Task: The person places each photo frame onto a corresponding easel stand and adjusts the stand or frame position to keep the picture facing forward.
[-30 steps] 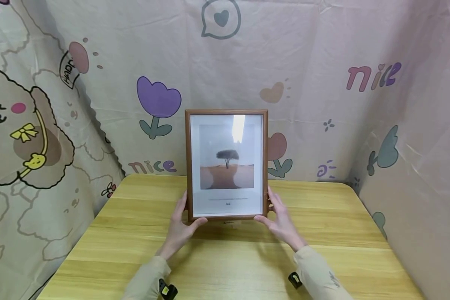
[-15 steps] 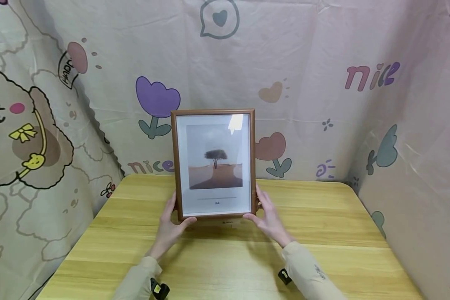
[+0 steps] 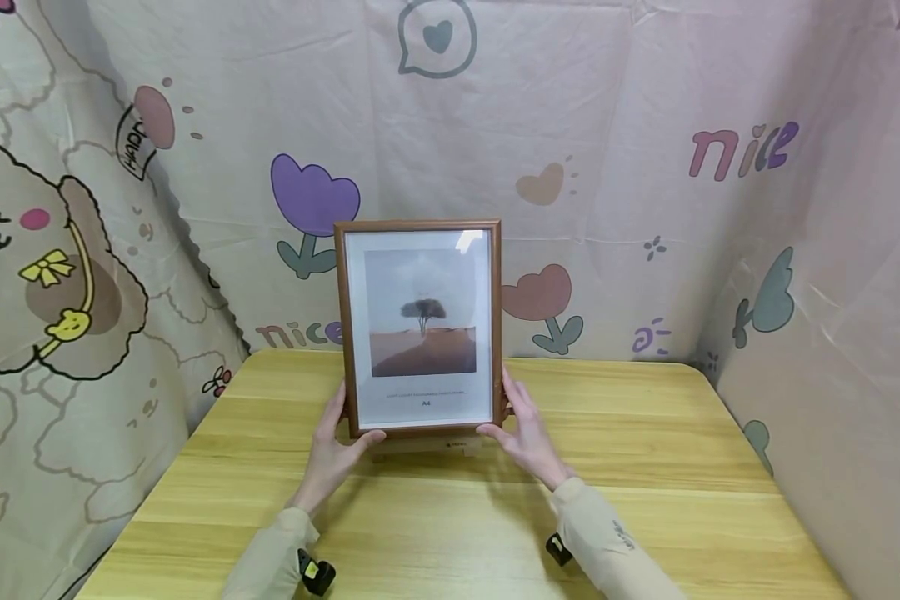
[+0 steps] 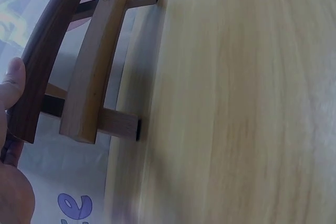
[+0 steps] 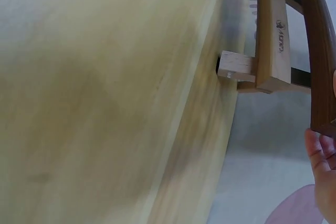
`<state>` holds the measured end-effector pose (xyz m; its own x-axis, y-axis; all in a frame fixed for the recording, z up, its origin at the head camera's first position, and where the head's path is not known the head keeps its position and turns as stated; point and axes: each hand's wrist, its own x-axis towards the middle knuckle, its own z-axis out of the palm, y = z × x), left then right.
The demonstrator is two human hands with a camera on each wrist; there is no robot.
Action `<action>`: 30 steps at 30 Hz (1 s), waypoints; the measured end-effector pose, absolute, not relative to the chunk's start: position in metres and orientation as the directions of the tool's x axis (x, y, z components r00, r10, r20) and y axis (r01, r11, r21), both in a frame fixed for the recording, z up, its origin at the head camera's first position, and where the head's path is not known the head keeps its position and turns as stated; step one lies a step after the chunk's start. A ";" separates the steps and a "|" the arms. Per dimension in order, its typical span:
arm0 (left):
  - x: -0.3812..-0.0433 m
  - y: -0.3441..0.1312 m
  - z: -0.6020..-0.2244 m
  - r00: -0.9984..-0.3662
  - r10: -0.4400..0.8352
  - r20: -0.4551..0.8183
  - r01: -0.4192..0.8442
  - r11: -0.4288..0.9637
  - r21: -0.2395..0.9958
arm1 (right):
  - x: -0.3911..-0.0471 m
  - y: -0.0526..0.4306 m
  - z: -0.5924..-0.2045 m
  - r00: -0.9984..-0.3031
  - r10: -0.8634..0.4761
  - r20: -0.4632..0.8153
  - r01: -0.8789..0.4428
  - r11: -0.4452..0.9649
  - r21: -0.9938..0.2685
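In the head view, a brown-framed picture [image 3: 423, 333] of a lone tree is held nearly upright over the back half of the table. My left hand [image 3: 332, 457] grips its lower left corner, thumb along the bottom edge in front. The lower right corner is gripped the same way by my right hand [image 3: 528, 440]. Just below and behind the picture stands a small wooden easel [image 3: 427, 447], mostly hidden. Both wrist views show the easel's front ledge [image 4: 93, 72] and its short feet; a gap separates the ledge [image 5: 272, 40] from the frame's bottom edge [image 5: 319, 51].
The wood-grain table [image 3: 450, 525] spreads around both forearms. Close behind it hangs a pale printed curtain [image 3: 607, 250], with more curtain along the left and right sides. A black device [image 3: 317, 573] is worn at each wrist.
Both hands have carried the framed picture to the left, by a larger shift first and a smaller one since. Their grip on its corners looks the same.
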<state>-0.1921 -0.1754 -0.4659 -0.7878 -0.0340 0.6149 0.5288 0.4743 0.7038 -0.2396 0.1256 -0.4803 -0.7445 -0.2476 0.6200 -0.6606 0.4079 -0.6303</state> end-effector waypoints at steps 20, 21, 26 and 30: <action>-0.201 -0.184 -0.482 -0.751 -0.043 0.659 0.576 0.447 0.685 | -0.245 0.115 -0.489 -0.751 -0.255 0.609 -0.652 0.436 -0.621; -0.201 -0.185 -0.482 -0.750 -0.043 0.660 0.577 0.446 0.685 | -0.245 0.115 -0.489 -0.753 -0.254 0.607 -0.649 0.438 -0.622; -0.202 -0.184 -0.483 -0.743 -0.044 0.668 0.582 0.451 0.677 | -0.246 0.115 -0.490 -0.763 -0.254 0.594 -0.636 0.456 -0.623; -0.203 -0.183 -0.484 -0.741 -0.048 0.669 0.581 0.454 0.676 | -0.246 0.115 -0.490 -0.786 -0.249 0.565 -0.610 0.462 -0.644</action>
